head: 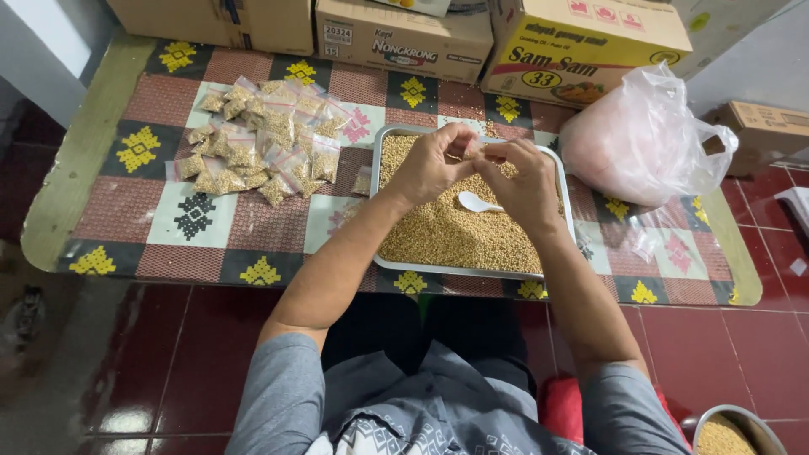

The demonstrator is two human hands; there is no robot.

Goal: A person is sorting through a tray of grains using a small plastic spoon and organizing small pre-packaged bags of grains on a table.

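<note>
Both hands (pixel 480 168) hide a small clear bag (pixel 479 145) over the tray (pixel 556 181).

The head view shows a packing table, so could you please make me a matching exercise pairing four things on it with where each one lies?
Things:
1. white spoon
2. pile of small filled bags
3. large pink plastic bag
4. cardboard boxes

Places:
A. along the far edge of the table
B. on the table, left of the metal tray
C. on the grains in the tray, below the hands
D. on the table, right of the tray

Pairs: 1-C, 2-B, 3-D, 4-A
</note>
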